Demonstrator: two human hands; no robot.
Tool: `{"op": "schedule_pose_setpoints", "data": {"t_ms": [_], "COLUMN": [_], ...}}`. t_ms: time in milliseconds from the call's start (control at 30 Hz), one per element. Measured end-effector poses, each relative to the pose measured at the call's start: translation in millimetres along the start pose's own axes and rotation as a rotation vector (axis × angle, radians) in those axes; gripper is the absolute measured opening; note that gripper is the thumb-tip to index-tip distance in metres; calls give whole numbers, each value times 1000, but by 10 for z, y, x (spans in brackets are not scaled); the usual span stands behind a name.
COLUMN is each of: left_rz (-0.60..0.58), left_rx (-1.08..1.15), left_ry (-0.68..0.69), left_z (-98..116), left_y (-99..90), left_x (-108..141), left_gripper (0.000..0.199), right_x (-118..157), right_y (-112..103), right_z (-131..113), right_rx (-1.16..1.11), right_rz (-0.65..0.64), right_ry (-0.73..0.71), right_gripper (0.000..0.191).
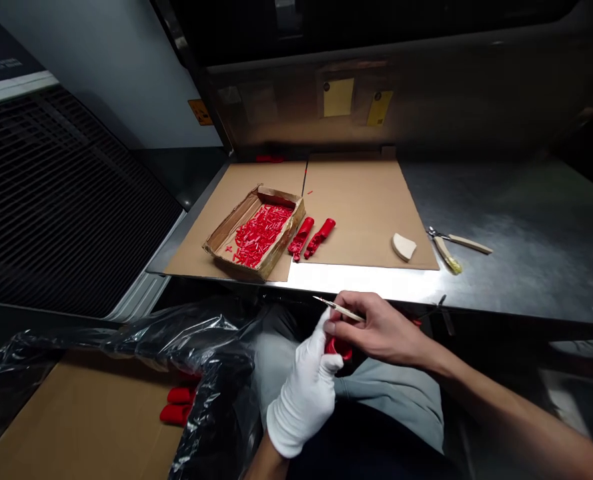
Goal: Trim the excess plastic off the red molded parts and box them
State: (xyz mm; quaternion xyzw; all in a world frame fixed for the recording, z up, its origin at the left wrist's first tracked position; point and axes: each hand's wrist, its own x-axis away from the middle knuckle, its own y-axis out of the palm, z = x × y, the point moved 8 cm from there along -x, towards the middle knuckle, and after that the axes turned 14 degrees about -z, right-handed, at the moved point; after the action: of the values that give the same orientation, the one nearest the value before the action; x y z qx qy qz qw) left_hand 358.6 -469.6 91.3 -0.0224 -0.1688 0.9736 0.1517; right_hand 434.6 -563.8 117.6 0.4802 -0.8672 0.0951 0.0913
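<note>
My left hand, in a white glove, is closed around a red plastic part. Much of that part is hidden by the fingers. Bare and ungloved, my right hand grips a slim craft knife with a pale handle. Its thin blade points up and left, above the gloved fingers. The two hands meet over my lap, in front of the table edge. Beyond them, two red plastic parts lie side by side on the cardboard.
A worn cardboard box holds many small red scraps. Cardboard sheets cover part of the metal table. A pale block and nippers lie to the right. At lower left, a plastic-lined carton contains red parts.
</note>
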Motion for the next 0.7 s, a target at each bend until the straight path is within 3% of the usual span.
{"op": "schedule_pose_setpoints", "data": {"t_ms": [67, 167, 300, 367, 500, 600, 700], "left_rz": [-57, -86, 19, 86, 185, 40, -110], "left_rx": [-21, 41, 104, 68, 67, 347, 705], "left_ry": [-32, -15, -168, -210, -172, -182, -189], "left_z": [-24, -19, -13, 82, 273, 225, 153], "left_y": [103, 199, 46, -117, -386, -267, -21], "left_x": [1, 0, -163, -405, -1164, -1673, -1839], "left_gripper": [53, 54, 46, 43, 42, 28, 34], "right_x": [-57, -104, -44, 41, 231, 297, 208], "right_y": [-60, -315, -693, -843, -1139, -1431, -1723], "right_z": [57, 143, 243, 245, 277, 342, 390], "right_rx": [87, 158, 114, 103, 107, 192, 339], "right_rz": [91, 267, 412, 457, 556, 640, 676], "right_ry": [-17, -75, -82, -83, -60, -18, 30], "right_gripper": [24, 28, 30, 34, 38, 41, 46]}}
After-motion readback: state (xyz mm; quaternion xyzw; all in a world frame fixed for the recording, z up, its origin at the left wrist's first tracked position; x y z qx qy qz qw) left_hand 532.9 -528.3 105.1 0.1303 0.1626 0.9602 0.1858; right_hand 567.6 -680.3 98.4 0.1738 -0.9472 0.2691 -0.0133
